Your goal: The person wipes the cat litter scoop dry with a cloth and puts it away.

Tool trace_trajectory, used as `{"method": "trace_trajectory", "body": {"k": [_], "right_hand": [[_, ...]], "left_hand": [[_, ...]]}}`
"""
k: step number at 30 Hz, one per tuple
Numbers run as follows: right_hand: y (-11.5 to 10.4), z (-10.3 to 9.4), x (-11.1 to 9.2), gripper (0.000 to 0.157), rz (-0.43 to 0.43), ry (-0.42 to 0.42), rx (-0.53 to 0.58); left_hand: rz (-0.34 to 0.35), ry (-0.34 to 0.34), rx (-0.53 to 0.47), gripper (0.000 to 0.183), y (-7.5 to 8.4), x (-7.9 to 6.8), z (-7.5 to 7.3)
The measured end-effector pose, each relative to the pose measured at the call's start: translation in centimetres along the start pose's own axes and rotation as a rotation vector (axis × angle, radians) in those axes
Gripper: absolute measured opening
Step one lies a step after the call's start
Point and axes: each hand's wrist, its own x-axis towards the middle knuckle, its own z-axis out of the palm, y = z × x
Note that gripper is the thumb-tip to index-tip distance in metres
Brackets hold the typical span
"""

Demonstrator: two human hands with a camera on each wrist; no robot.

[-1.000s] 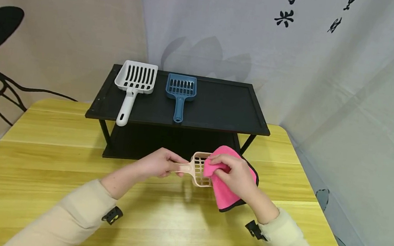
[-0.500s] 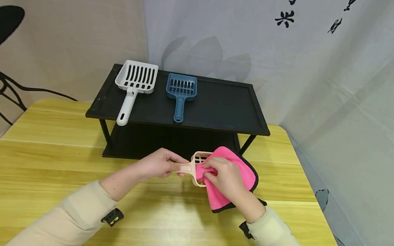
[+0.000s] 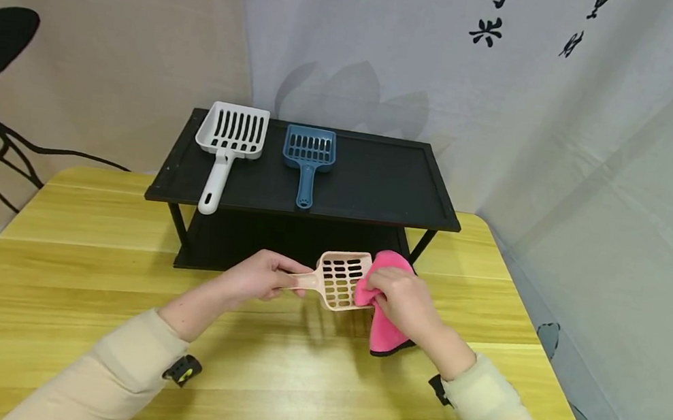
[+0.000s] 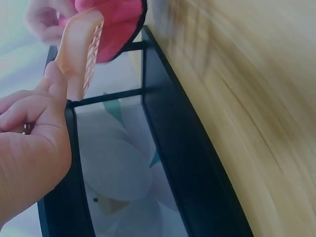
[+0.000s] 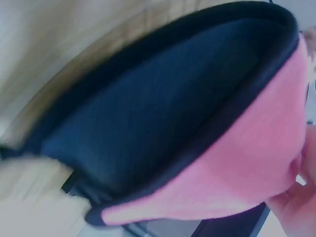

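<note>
My left hand point(image 3: 258, 275) grips the handle of a peach litter scoop point(image 3: 340, 280), which is held above the table with its slotted head toward the right. In my right hand point(image 3: 404, 299) is a bunched pink cloth point(image 3: 386, 332) with black edging, pressed against the far right edge of the scoop's head. The left wrist view shows the scoop point(image 4: 79, 54) from its side, with the left hand's fingers point(image 4: 39, 108) around its handle. Filling most of the right wrist view, the cloth point(image 5: 237, 163) shows a dark underside and hides the scoop there.
A black two-tier rack point(image 3: 382, 181) stands at the back of the wooden table point(image 3: 89, 280). On its top lie a white litter scoop point(image 3: 226, 150) and a blue litter scoop point(image 3: 308, 159). A light curtain point(image 3: 361, 34) hangs behind.
The cloth went left over the scoop's head, then back right to its outer edge, uncovering the slots. My left hand and the scoop have shifted slightly left and up.
</note>
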Motion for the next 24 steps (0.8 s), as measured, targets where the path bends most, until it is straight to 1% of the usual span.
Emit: {"method": "trace_trajectory", "body": {"k": [2, 7, 10, 12, 15, 17, 18, 20, 24], "right_hand": [[0.8, -0.2, -0.4, 0.021, 0.031, 0.02, 0.031], [2.3, -1.3, -1.0, 0.02, 0.175, 0.037, 0.131], [2.3, -2.4, -0.7, 0.02, 0.222, 0.077, 0.213], [1.9, -3.0, -0.4, 0.02, 0.229, 0.114, 0.298], [0.8, -3.2, 0.1, 0.02, 0.197, 0.138, 0.449], [-0.2, -2.7, 0.3, 0.019, 0.159, 0.117, 0.505], [-0.6, -2.3, 0.4, 0.02, 0.134, 0.099, 0.509], [-1.5, -1.3, 0.5, 0.019, 0.074, 0.052, 0.473], [-2.6, 0.0, 0.7, 0.016, -0.041, -0.029, 0.314]], "left_hand": [[0.0, 0.006, -0.006, 0.032, -0.1, -0.2, -0.3], [-0.002, 0.015, -0.011, 0.032, -0.2, -0.6, -0.9], [0.0, 0.021, 0.001, 0.032, -0.3, -0.6, -1.0], [0.004, 0.021, 0.012, 0.032, -0.3, -0.5, -0.9], [0.019, 0.021, 0.023, 0.033, -0.2, -0.3, -0.6], [0.025, 0.024, 0.023, 0.032, -0.1, -0.1, -0.2], [0.025, 0.027, 0.021, 0.032, 0.0, 0.0, 0.0], [0.022, 0.033, 0.019, 0.032, 0.2, 0.2, 0.4], [-0.003, 0.036, 0.011, 0.031, 0.4, 0.3, 0.8]]}}
